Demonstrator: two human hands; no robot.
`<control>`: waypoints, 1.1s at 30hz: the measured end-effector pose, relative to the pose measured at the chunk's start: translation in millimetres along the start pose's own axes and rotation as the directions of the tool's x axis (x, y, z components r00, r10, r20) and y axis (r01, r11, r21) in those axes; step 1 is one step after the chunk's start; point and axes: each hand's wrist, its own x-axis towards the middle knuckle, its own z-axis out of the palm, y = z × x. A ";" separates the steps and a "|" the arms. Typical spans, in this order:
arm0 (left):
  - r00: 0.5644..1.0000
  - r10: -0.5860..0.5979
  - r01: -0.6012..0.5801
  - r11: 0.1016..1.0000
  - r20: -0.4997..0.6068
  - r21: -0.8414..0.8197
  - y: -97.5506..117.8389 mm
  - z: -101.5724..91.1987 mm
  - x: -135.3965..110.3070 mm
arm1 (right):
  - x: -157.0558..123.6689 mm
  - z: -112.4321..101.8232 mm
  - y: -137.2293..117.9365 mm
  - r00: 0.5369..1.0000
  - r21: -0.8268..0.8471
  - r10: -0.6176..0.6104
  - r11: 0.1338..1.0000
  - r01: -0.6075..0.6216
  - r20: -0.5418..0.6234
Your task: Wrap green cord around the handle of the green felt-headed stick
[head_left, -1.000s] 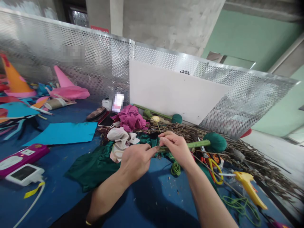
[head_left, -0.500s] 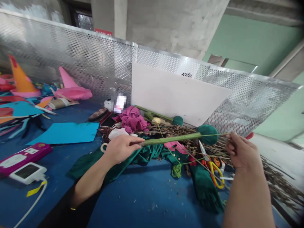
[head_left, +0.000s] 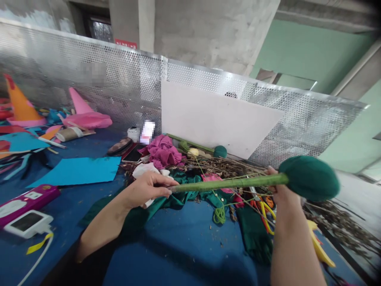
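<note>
A stick wrapped in green yarn (head_left: 226, 183), topped by a dark green fabric ball (head_left: 309, 177), lies level in front of me. My left hand (head_left: 149, 187) is closed, pinching its bare brownish left end between thumb and fingers. Just below the ball, my right hand (head_left: 281, 190) is closed behind the stick, its fingertips partly hidden by it. A thin strand of green yarn runs toward this hand from a small loose yarn bundle (head_left: 219, 215) on the table. Scissors with yellow and orange handles (head_left: 266, 216) lie behind my right forearm.
Dark green cloth (head_left: 253, 234), magenta crumpled paper (head_left: 165, 153) and dry twigs (head_left: 220, 167) lie across the blue table (head_left: 178, 246). Another green ball-topped stick (head_left: 220, 151) rests by the white board (head_left: 214, 115). Blue paper (head_left: 77, 171) and a purple power strip (head_left: 32, 200) are left.
My right hand has moved left and behind the stick, from out to the right where it held the yarn taut. The ball end has come nearer and shifted right. My left hand keeps its pinch.
</note>
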 end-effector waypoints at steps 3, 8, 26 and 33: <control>1.000 -0.015 0.021 0.977 0.027 -0.211 2.8 12.3 -1.0 | -8.0 18.2 -11.6 0.999 -0.168 0.012 0.986 -0.006 0.037; 0.998 -0.048 0.055 0.869 0.026 -0.492 0.7 30.4 -2.4 | -59.5 75.4 -49.0 0.918 -0.160 -0.119 0.969 0.191 0.379; 0.987 -0.160 0.116 0.758 -0.009 -0.642 -12.7 46.9 7.6 | -174.2 140.2 -66.9 0.693 0.563 -0.355 0.822 -0.090 0.628; 0.987 -0.159 0.147 0.789 0.033 -0.597 -7.5 45.6 3.5 | -184.0 141.2 -61.1 0.841 0.488 -0.183 0.866 -0.107 0.509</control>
